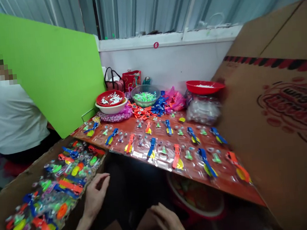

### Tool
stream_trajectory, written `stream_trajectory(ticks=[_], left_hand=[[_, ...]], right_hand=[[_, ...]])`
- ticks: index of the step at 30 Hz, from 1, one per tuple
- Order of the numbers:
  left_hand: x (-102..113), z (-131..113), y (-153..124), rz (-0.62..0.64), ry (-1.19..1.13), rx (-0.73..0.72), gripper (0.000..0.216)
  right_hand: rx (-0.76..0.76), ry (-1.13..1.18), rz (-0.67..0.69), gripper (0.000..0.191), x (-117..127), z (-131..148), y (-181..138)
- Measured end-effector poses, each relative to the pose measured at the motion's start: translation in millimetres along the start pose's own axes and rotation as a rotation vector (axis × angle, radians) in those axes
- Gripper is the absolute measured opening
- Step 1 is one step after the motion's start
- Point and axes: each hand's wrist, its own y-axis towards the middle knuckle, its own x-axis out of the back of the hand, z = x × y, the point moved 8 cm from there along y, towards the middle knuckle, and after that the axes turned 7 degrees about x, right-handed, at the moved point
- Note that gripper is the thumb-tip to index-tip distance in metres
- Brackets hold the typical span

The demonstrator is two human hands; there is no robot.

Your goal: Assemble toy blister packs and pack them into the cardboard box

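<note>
My left hand hovers low at the left, fingers loosely curled and apart, holding nothing. It is close to the right edge of a cardboard box filled with clear blister packs of bright toys. My right hand rests at the bottom centre, fingers bent downward on what looks like a brown cardboard piece; its fingertips are hidden. On the red table ahead lie rows of clear blister trays holding blue and orange toy launchers with small green and yellow pieces.
At the table's back stand a red bowl of white parts, a clear bowl of green parts, a red dish on a plastic bag, and handbags. A large cardboard sheet leans at the right. A person in white sits left, beside a green board.
</note>
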Motion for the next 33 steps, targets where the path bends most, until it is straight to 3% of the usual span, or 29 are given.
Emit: stream_trajectory(ticks=[3, 6, 10, 14, 19, 22, 27, 33], left_hand=[[-34, -4, -35, 0.149, -0.072, 0.016, 0.025], [-50, -30, -59, 0.23, -0.065, -0.079, 0.023], [-46, -57, -82, 0.257, -0.046, -0.17, 0.023], [-29, -56, -94, 0.242, -0.034, -0.179, 0.023], [-17, -49, -86, 0.245, -0.056, -0.122, 0.031], [-20, -54, -70, 0.268, -0.117, -0.038, 0.039], [-40, -68, -51, 0.302, -0.148, -0.042, 0.038], [-76, -46, -61, 0.406, -0.103, 0.0, 0.032]], right_hand=[[-0.004, -0.011, -0.039, 0.037, 3, 9, -14], [0.02, -0.026, -0.092, 0.036, 8, 30, -22], [0.059, -0.004, -0.117, 0.026, 13, 55, -23], [0.079, -0.009, -0.145, 0.025, 22, 60, -34], [0.081, -0.064, -0.238, 0.026, 35, 40, -54], [0.109, -0.092, -0.282, 0.028, 27, 14, -53], [0.184, -0.094, -0.218, 0.028, -9, -26, -32], [0.007, -0.038, -0.16, 0.028, -15, -34, -21]])
